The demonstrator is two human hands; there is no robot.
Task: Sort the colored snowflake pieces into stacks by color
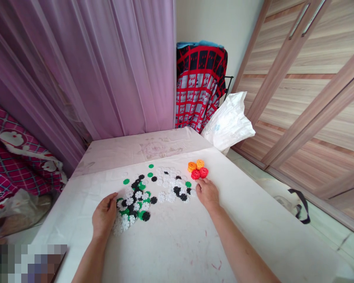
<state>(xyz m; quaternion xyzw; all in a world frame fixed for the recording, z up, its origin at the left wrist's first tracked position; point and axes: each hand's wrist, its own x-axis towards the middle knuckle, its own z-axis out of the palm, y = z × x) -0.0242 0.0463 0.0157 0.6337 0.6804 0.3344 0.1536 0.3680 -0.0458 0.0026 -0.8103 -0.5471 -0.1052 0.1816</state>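
Several notched plastic discs lie on the table. On the left, white, black and green discs overlap in a heap [132, 202]. My left hand [104, 215] is at the heap's left edge, its fingers curled together; what they hold, if anything, is hidden. A looser spread of mostly white discs [169, 179], with a few black ones, lies in the middle. My right hand [208, 192] rests to the right of this spread, fingers stretched out and slightly apart, just in front of the red stacks [199, 173]. Orange and yellow stacks [195, 165] stand right behind the red ones.
A pale cloth covers the table [171, 243]. Beyond its far edge hangs a purple curtain [129, 70]. A white plastic bag [228, 122] stands at the far right corner, near a wooden wardrobe [306, 90]. Another bag [285, 196] lies on the floor at right.
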